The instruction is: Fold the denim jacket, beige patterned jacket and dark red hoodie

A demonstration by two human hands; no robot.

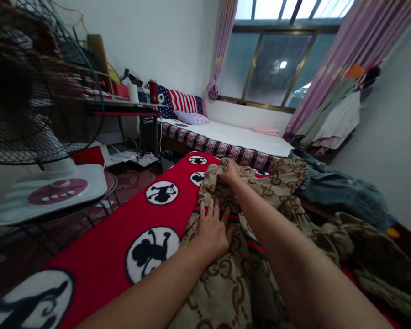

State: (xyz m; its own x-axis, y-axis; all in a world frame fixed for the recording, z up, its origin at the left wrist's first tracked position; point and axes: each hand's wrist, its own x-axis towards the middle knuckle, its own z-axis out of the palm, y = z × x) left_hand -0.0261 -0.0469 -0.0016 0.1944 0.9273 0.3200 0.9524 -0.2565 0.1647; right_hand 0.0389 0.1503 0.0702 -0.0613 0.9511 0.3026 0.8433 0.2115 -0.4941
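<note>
A tan garment (222, 274) with a brown letter pattern and green-red stripe bands lies spread over a red blanket (113, 233) printed with black figures in white circles. Flat on its striped part rests my left hand (214, 230), fingers spread and pressing the cloth. Farther forward, my right hand (230, 172) is closed on the garment's far end, thumb toward the left. My right forearm crosses above the cloth and hides some of it. More of the same patterned fabric (294, 210) lies bunched to the right; whether it is one piece I cannot tell.
Blue denim clothing (342, 183) lies at the right edge. A fan (51, 192) stands on a stool at the left, beside a cluttered desk (123, 109). Ahead is a bed with a white sheet (239, 135) under a window. Clothes (342, 114) hang at the right wall.
</note>
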